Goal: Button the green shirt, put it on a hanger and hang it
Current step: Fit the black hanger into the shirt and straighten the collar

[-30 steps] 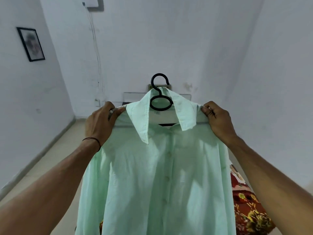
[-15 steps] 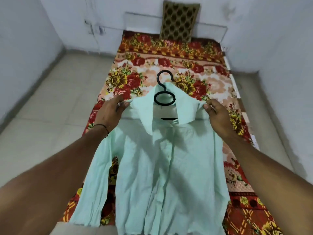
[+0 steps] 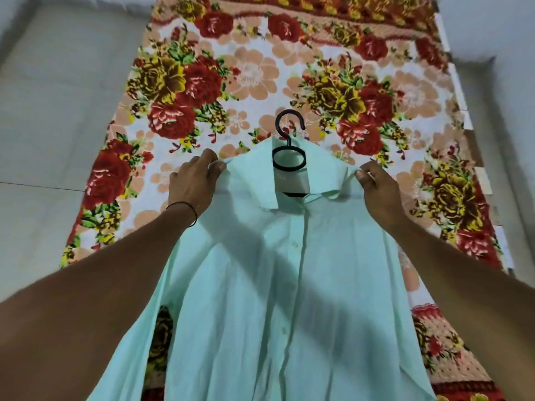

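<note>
Our left hand [image 3: 197,180] pinches one shoulder of the mint-green shirt [image 3: 275,285], and our right hand [image 3: 379,195] pinches the other. We hold the shirt spread on its black hanger [image 3: 288,142] over the floral bedspread [image 3: 202,91], hook poking out of the collar, placket closed below it.

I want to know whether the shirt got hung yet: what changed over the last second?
The green shirt on its black hanger was lowered from being held up high to over the floral bedspread, the view tilting down with it. Nothing was let go: the left hand and right hand still pinch its shoulders, and the hanger is still inside the collar.
</note>
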